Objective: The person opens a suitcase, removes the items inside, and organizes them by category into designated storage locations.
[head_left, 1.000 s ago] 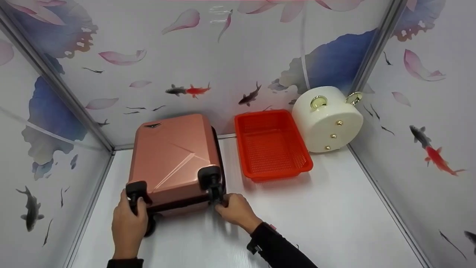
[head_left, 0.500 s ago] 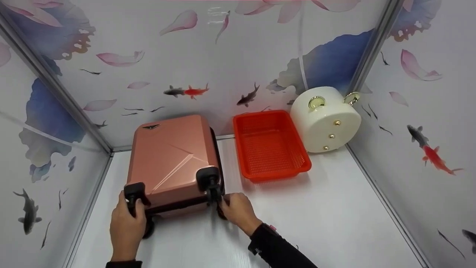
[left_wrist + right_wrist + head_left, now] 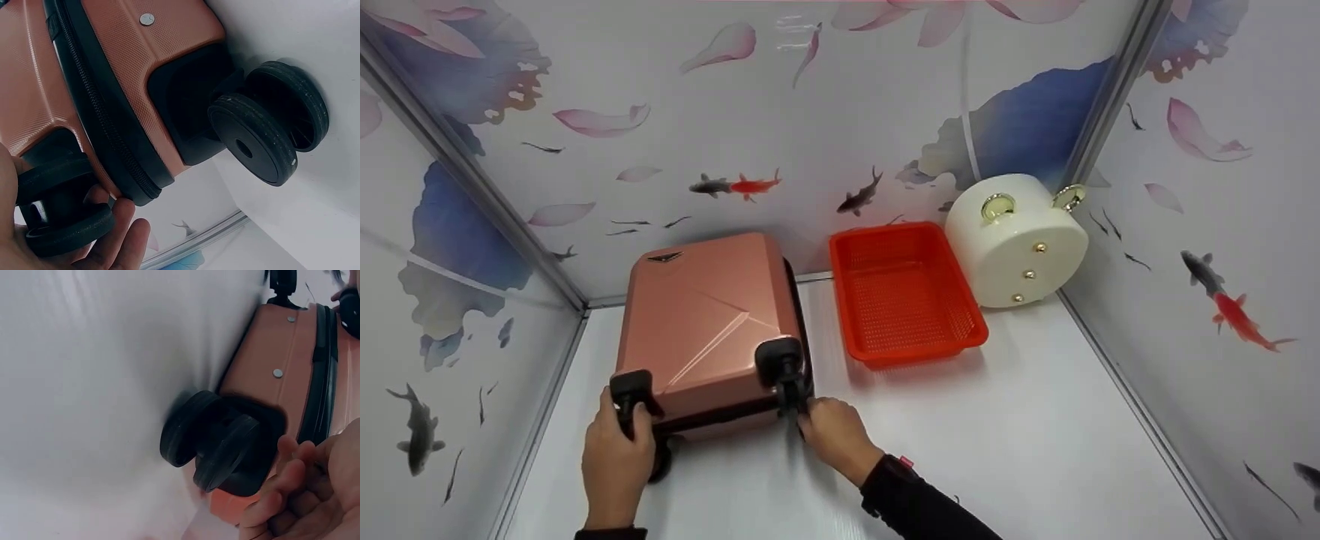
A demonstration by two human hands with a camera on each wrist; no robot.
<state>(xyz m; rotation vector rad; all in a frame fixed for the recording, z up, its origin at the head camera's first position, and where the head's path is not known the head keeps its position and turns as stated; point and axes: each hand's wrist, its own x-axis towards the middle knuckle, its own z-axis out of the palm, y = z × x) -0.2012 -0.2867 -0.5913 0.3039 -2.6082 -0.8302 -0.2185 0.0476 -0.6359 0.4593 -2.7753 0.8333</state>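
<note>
A pink hard-shell suitcase (image 3: pixel 705 315) lies flat on the white surface, its wheel end towards me. My left hand (image 3: pixel 619 457) grips the upper left suitcase wheel; in the left wrist view its fingers curl round that black double wheel (image 3: pixel 70 228). At the near right corner, my right hand (image 3: pixel 840 439) holds the upper right suitcase wheel (image 3: pixel 791 394) with curled fingers. Beneath that hand, the right wrist view shows a lower wheel (image 3: pixel 228 453) that it does not hold. Another lower wheel (image 3: pixel 247 140) stands free below the left hand. The right hand covers most of its wheel in the right wrist view.
Right of the suitcase sits a red plastic basket (image 3: pixel 851 330) with perforated sides. Beside it, a white round drum-like case (image 3: pixel 1005 247) with gold rings and studs leans in the back right corner. Printed panels (image 3: pixel 810 112) enclose the back and both sides.
My right hand has shifted slightly at its wheel, its fingers curling closer in. A lower wheel seen beside it half a second ago is now mostly covered. Suitcase and left hand stay put.
</note>
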